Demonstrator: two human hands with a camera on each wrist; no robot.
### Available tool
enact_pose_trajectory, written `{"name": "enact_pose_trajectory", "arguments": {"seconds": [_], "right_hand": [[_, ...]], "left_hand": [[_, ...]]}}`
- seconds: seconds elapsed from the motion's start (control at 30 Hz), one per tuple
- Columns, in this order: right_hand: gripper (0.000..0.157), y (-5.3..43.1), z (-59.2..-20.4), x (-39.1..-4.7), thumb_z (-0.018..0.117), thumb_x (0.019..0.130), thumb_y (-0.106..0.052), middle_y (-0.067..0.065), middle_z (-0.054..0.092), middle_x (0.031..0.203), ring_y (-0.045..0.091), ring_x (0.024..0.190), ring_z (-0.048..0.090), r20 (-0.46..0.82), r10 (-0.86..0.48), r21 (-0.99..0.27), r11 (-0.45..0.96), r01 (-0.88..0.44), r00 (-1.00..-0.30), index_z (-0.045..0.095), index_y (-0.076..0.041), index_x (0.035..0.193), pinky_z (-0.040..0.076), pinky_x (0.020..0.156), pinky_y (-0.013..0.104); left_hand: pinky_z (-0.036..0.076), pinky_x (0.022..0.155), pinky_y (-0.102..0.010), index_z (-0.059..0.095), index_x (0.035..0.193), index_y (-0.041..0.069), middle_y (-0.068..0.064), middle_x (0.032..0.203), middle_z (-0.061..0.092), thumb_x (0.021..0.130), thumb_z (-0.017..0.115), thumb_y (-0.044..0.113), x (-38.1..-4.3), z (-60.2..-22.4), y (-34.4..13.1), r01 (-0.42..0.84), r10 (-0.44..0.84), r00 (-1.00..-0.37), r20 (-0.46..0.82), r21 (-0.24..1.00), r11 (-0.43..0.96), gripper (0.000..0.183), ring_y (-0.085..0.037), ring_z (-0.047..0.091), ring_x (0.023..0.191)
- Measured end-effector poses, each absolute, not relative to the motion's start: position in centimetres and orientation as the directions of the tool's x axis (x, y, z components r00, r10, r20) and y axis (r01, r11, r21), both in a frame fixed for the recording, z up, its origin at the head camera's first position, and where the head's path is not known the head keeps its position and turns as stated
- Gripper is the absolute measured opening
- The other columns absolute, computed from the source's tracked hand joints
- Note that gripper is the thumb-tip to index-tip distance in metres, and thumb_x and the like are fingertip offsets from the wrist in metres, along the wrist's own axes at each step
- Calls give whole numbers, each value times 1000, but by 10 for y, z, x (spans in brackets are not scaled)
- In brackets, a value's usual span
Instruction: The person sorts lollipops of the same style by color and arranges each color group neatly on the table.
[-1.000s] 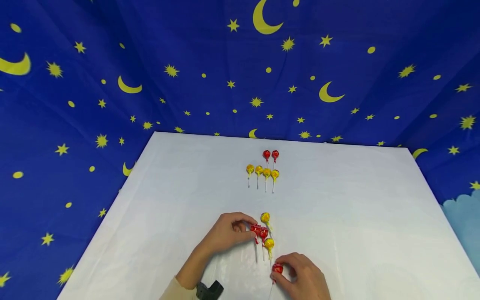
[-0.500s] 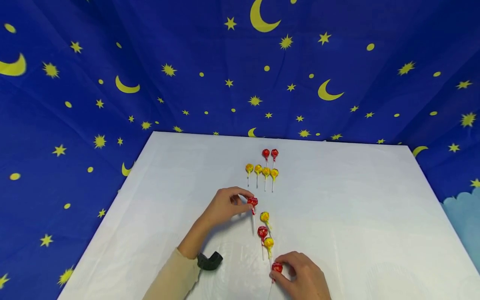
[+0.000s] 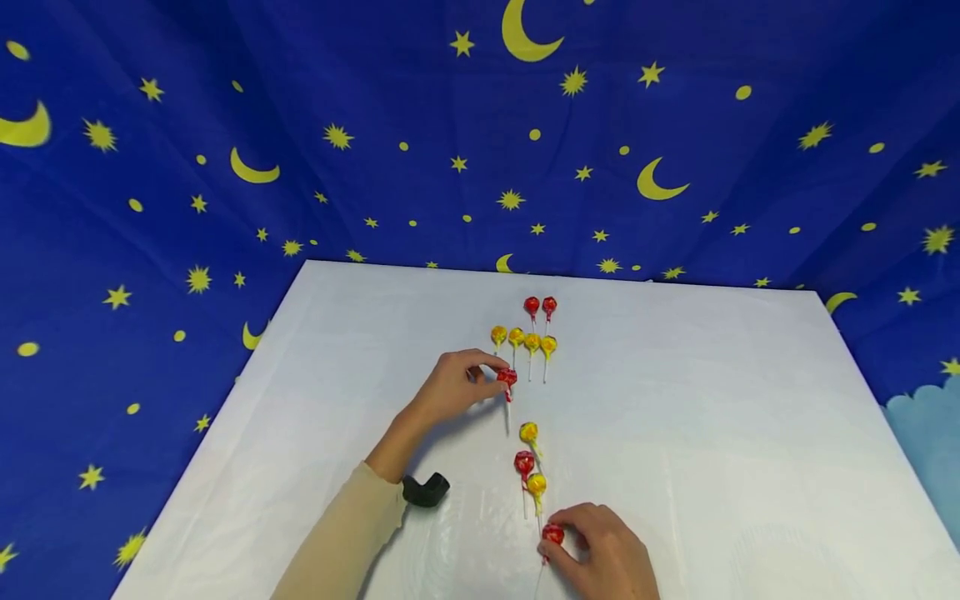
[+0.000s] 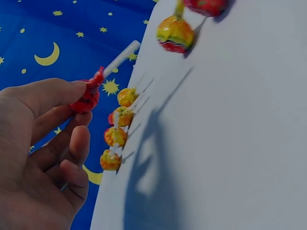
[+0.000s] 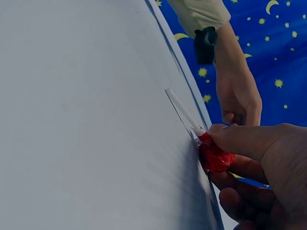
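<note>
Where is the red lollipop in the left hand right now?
In the head view, the red lollipop is pinched by the left hand, just on the near side of the left end of the four yellow lollipops.

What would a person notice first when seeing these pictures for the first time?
Probably the deep blue cloth with yellow moons and stars, filling the background behind the white table. Next, in the head view, the left hand holds a red lollipop just below four yellow lollipops, and the right hand holds another red lollipop near the bottom.
</note>
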State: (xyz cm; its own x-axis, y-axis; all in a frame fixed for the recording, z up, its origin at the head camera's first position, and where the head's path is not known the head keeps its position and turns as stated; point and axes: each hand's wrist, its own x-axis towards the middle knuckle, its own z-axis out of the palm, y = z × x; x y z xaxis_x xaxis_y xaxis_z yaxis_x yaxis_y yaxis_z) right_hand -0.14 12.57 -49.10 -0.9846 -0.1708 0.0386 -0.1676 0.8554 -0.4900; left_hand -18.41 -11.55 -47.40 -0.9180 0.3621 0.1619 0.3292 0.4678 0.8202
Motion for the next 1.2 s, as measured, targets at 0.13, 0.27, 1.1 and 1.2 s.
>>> {"name": "enact_pose_trajectory", "arguments": {"seconds": [0.13,0.27,1.1,1.2], "right_hand": [[25,124,-489,-3,83,70,-45,-25,53,81,-2,72,44,-8,-168,-480,865,-144,-986,67,-34,87,45,66,25],[26,124,-490,-3,83,69,-45,-25,52,81,-2,70,43,5,-163,-492,858,-144,-987,67,-35,86,44,65,24],[26,120,-487,-4,82,70,-45,-22,54,82,0,66,40,-70,-160,-492,864,-105,-985,69,-32,88,40,61,23],[27,121,-486,-4,81,70,-47,-21,55,83,0,67,41,-77,-168,-481,869,-111,-983,68,-32,87,43,63,24]], "left_hand": [[46,51,-30,74,106,22,10,98,66,83,77,25,-195,-470,-112,322,353,-922,158,820,473,24,-13,57,68],[47,50,-31,74,107,22,8,101,66,83,76,26,-206,-463,-112,290,342,-931,126,826,483,24,-14,57,70],[48,71,-29,75,105,21,9,97,68,85,75,25,-281,-437,-100,279,365,-930,48,738,615,21,-12,58,82],[48,72,-29,75,105,21,9,97,67,86,74,27,-286,-439,-103,246,344,-939,24,744,621,20,-12,59,84]]}}
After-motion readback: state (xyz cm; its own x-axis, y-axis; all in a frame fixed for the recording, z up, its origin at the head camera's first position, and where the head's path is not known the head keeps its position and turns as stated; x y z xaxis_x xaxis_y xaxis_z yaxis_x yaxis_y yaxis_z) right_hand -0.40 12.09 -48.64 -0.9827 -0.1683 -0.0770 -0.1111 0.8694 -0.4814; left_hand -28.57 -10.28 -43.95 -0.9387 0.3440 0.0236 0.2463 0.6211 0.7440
